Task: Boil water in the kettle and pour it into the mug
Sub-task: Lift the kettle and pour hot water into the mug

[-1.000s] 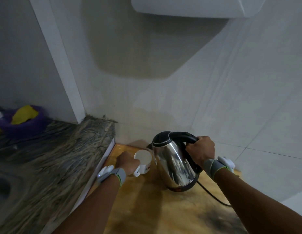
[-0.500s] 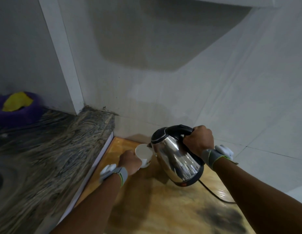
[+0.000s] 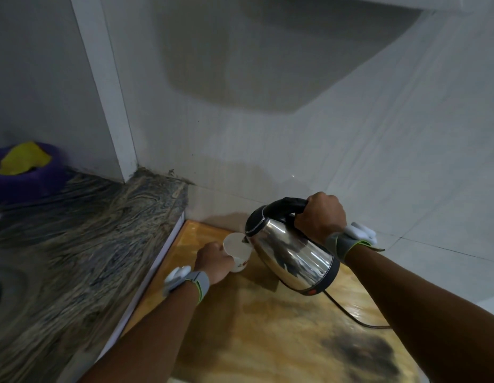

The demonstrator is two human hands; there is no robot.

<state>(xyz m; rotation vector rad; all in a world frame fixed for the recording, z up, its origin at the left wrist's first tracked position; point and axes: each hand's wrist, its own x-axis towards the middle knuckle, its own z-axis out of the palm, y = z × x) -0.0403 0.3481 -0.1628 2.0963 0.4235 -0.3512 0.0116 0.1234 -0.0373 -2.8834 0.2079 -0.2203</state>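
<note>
Fingers of the right hand [image 3: 320,217] are curled round the black handle of the steel kettle [image 3: 291,251], which is tilted with its spout over the white mug [image 3: 237,248]. The mug is gripped by the left hand [image 3: 214,261] above the yellow worktop [image 3: 268,341]; a black cord [image 3: 350,313] is seen trailing behind.

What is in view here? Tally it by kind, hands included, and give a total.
Kettles: 1, kettle
Mugs: 1, mug
Hands: 2, left hand, right hand
Wristbands: 2
Purple bowls: 1
Total: 7
</note>
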